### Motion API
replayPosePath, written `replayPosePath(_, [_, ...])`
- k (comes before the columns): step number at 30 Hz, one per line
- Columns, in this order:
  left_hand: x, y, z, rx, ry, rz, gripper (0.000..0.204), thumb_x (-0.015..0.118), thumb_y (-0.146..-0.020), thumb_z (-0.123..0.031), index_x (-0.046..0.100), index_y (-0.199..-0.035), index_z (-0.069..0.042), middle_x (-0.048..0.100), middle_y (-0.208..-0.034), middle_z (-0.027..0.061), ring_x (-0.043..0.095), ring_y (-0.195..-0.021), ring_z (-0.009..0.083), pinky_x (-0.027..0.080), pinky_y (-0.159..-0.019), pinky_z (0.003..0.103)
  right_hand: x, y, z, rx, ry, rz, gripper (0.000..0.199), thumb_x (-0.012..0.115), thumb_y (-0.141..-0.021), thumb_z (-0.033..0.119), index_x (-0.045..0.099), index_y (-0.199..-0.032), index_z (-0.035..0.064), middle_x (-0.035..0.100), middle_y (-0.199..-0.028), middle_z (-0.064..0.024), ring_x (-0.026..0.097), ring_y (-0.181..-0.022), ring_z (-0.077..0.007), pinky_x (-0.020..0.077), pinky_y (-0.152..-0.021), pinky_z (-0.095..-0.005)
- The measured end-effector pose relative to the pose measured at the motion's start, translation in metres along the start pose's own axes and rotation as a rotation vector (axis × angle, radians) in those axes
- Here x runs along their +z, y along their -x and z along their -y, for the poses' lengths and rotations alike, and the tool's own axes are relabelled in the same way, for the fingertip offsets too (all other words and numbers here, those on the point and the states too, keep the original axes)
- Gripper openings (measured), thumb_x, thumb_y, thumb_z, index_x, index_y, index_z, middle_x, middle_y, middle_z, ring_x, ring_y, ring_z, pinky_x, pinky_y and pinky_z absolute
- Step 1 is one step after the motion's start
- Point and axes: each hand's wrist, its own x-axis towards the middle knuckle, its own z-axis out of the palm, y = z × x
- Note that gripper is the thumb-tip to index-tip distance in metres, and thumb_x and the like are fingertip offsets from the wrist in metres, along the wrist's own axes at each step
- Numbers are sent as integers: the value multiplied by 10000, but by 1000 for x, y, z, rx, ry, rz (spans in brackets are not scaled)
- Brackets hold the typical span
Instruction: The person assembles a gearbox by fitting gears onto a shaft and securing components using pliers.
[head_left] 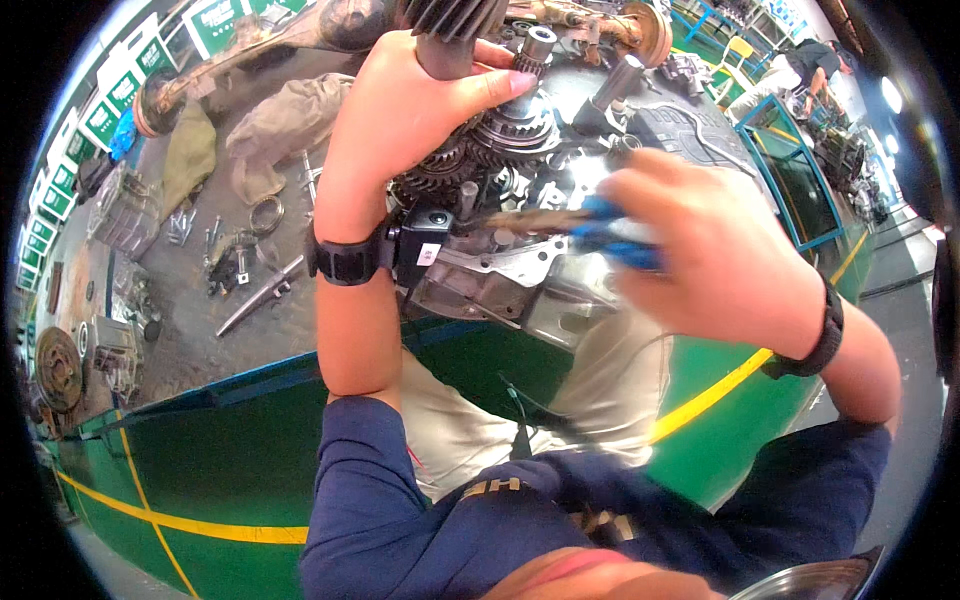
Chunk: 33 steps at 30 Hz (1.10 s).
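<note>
Blue-handled tool (pixel 592 229) juts leftward from the right grip (pixel 712 255).

Blue tool handles (pixel 632 256) (gears (pixel 514 138), silvery grey).

The left hand (pixel 400 115) holds a big gray gear with slanted teeth (pixel 455 15) by its stem, close to a stack of round metal gears (pixel 515 130), while the blurry right hand (pixel 700 240) grips a blue-handled tool (pixel 620 254) above a metal case (pixel 500 272).
</note>
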Motion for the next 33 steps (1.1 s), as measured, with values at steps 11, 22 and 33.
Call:
replayPosePath(11, [38, 26, -44, -153, -423, -348, 516, 888, -739, -108, 593, -1156, -32, 699, -1041, 66, 660, -962, 177, 511, -879, 312, 10, 47, -132, 178, -305, -524, 373, 781, -885, 223, 688, -1119, -52, 695, -963, -143, 674, -900, -219, 507, -830, -322])
replayPosePath(22, [70, 43, -31, -136, -527, -512, 723, 822, -726, -17, 423, -1329, -32, 555, -1255, 106, 564, -1130, 207, 443, -1037, 363, 65, -46, -185, -448, -281, -589, 426, 868, -752, 210, 720, -1094, 4, 677, -919, -123, 672, -801, -320, 525, -709, -370])
replayPosePath(33, [87, 35, -32, -68, -476, -561, 906, 821, -689, 12, 322, -1445, -24, 499, -1365, 155, 520, -1233, 247, 426, -1083, 383, 54, -66, -190, -515, -354, -428, 521, 876, -713, 208, 723, -1163, -6, 685, -998, -152, 681, -871, -323, 536, -773, -363])
